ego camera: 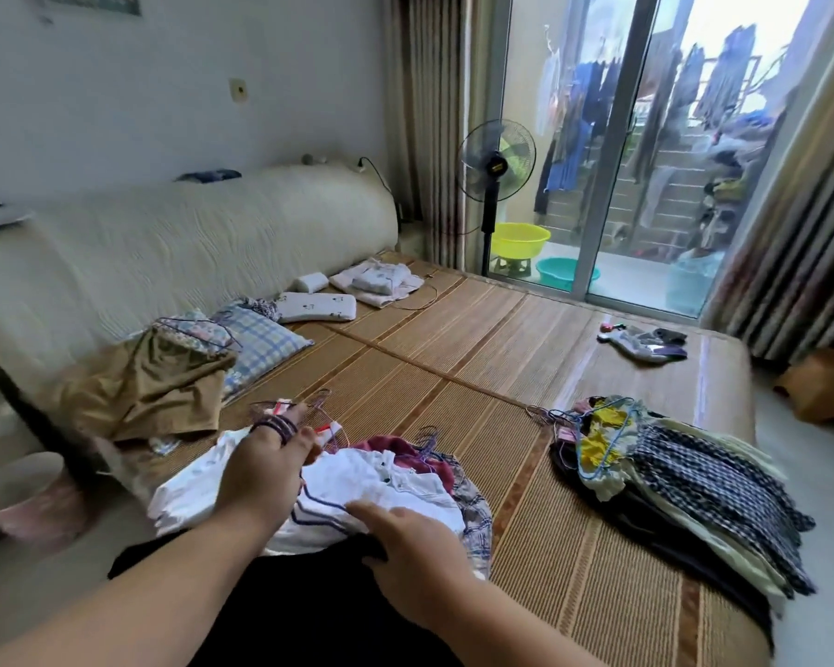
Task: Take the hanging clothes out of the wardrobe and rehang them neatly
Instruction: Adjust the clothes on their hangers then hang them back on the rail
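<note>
A heap of clothes on wire hangers lies on the bamboo bed mat (453, 339) right in front of me. On top is a white garment with blue stripes (357, 488), with a maroon garment (396, 449) under it. My left hand (266, 469) is at the heap's far end, and purple hanger hooks (280, 427) are looped around its fingers. My right hand (408, 546) lies flat on the near edge of the white garment. A second stack of hung clothes (684, 479), checked and yellow, lies to the right. A brown garment (150, 387) on a hanger lies to the left.
A checked pillow (261, 339), a small white pillow (316, 306) and folded white clothes (379, 281) line the padded headboard (164, 243). Socks (646, 344) lie at the far right of the mat. A standing fan (494, 161) and basins (518, 240) are by the glass door.
</note>
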{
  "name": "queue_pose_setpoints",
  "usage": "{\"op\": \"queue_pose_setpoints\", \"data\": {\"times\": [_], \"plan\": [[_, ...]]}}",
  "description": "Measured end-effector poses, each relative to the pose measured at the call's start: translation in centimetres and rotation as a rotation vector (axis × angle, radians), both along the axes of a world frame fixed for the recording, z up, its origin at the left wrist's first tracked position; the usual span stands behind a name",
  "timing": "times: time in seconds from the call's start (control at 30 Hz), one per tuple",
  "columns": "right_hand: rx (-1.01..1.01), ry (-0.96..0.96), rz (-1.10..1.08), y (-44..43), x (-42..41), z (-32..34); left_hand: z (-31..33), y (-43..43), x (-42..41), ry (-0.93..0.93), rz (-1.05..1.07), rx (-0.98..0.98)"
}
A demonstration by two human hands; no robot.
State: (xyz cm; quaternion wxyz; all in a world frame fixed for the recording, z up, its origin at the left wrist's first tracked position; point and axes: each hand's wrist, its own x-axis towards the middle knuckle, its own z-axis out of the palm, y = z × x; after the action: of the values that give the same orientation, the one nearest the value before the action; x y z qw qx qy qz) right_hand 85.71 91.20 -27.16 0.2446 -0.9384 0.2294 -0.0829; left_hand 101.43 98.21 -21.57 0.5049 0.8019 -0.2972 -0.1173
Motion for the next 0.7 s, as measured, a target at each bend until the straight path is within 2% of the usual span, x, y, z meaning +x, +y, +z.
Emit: {"op": "queue_pose_setpoints", "data": {"times": [0.13,0.3,0.63,0.7], "plan": [[-0.031,-0.068,0.041,1.4,2.1,-1.0,-0.5,1.8,1.6,0.07,0.026,-0.031],[-0.012,-0.152,0.084,2.2,4.6,-0.9,-0.1,3.6,3.7,0.052,0.102,-0.042],[0.049,-0.313,0.243,6.3,9.0,1.7,1.3,9.4,7.6,0.117,0.259,-0.25],[0.043,-0.364,0.288,7.0,10.3,2.4,2.0,11.0,8.8,0.098,0.332,-0.236]]}}
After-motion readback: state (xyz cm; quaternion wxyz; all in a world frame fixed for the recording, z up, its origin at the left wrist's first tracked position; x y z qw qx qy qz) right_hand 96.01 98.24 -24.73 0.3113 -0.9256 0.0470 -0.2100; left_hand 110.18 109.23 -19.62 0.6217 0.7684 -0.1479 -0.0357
